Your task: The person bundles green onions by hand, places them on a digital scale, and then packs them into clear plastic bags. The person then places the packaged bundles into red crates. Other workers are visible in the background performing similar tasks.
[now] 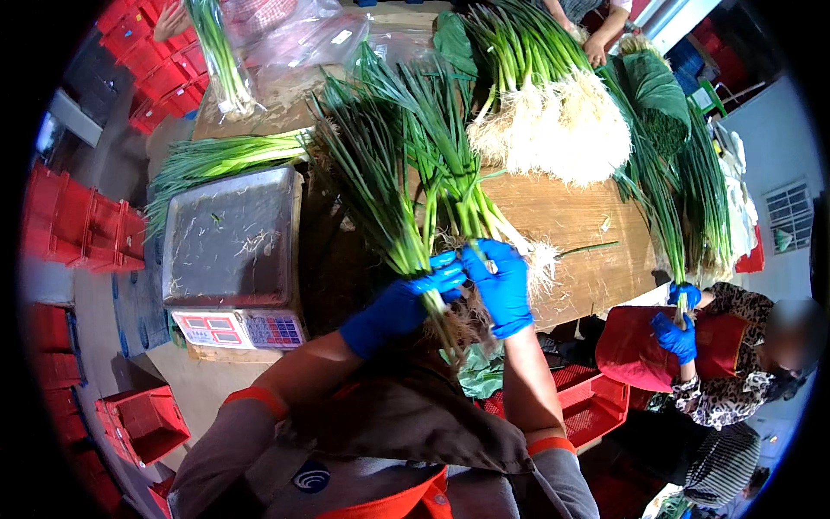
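My left hand (415,301), in a blue glove, is closed around the lower stalks of a bunch of green onions (405,250), whose roots hang below it toward my apron. Close beside it, my right hand (499,279), gloved too, has its thumb and fingers at stalks near the bunch; whether it grips any is hard to tell. More green onions (473,207) lie just beyond, with pale roots (543,266) to the right of my right hand. A large pile with thick white roots (551,130) rests farther back on the wooden table (583,227).
A digital scale (227,240) with a metal tray stands at left, green onions (240,152) behind it. Plastic bags (305,39) lie at the back. Red crates (146,425) stand left, another (593,402) below right. Co-workers handle onions at right and across the table.
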`<action>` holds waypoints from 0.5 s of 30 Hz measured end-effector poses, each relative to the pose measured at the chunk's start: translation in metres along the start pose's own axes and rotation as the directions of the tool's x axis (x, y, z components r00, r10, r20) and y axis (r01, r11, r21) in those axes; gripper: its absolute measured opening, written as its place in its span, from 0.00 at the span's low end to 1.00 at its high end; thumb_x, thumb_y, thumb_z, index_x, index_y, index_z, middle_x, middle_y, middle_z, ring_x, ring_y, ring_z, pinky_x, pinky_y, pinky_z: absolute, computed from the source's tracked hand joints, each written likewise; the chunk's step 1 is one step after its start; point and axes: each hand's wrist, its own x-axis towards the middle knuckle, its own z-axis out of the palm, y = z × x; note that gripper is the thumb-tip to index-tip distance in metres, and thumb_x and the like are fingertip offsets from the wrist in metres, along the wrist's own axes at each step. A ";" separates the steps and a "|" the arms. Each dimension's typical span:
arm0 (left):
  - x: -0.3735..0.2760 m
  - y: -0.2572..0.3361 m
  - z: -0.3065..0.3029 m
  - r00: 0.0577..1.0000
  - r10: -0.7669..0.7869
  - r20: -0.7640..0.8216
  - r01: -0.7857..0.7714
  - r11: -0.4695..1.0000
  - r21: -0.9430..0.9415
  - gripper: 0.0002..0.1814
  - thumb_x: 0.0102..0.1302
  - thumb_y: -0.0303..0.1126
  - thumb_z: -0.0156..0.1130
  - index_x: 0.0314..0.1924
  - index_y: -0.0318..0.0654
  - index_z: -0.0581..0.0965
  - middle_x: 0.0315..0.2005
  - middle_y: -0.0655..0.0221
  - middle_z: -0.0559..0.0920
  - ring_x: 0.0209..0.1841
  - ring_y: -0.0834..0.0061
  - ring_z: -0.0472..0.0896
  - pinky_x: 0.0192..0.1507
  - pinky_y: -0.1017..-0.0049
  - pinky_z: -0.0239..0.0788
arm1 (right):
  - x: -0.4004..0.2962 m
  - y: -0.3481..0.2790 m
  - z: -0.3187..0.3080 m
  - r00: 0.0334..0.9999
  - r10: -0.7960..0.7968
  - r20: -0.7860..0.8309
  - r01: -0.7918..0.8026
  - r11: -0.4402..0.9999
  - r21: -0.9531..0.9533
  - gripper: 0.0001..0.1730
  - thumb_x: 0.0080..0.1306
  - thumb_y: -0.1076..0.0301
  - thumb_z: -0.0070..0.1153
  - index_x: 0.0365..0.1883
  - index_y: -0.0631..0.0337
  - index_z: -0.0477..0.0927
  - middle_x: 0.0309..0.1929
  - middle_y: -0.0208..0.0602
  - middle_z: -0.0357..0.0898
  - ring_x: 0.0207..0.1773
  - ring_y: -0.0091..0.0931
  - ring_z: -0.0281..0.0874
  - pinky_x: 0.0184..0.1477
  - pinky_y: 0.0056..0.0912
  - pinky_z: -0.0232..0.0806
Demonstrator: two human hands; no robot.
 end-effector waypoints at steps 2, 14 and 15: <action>-0.001 -0.012 -0.015 0.980 0.048 0.194 -0.163 0.756 0.634 0.13 0.64 0.28 0.51 0.48 0.36 0.72 0.47 0.62 0.76 0.50 0.69 0.75 0.54 0.68 0.64 | -0.007 0.005 0.021 0.993 -0.058 0.103 0.062 0.997 -0.035 0.12 0.57 0.69 0.61 0.38 0.64 0.81 0.39 0.47 0.79 0.41 0.33 0.76 0.43 0.30 0.69; 0.001 -0.029 -0.004 0.999 -0.020 -0.050 0.041 0.880 0.472 0.17 0.66 0.32 0.52 0.53 0.34 0.71 0.44 0.67 0.77 0.47 0.76 0.75 0.53 0.74 0.65 | -0.068 0.032 0.013 0.811 0.295 0.505 -0.489 0.815 0.310 0.55 0.52 0.77 0.60 0.72 0.56 0.38 0.54 0.37 0.68 0.51 0.25 0.68 0.52 0.27 0.63; 0.001 -0.035 -0.003 0.998 0.037 -0.053 -0.006 0.869 0.495 0.17 0.67 0.33 0.52 0.54 0.34 0.70 0.45 0.67 0.77 0.47 0.76 0.75 0.53 0.74 0.65 | -0.070 0.036 0.011 0.829 0.253 0.499 -0.449 0.833 0.323 0.55 0.52 0.78 0.60 0.72 0.55 0.38 0.55 0.37 0.68 0.50 0.25 0.68 0.52 0.27 0.63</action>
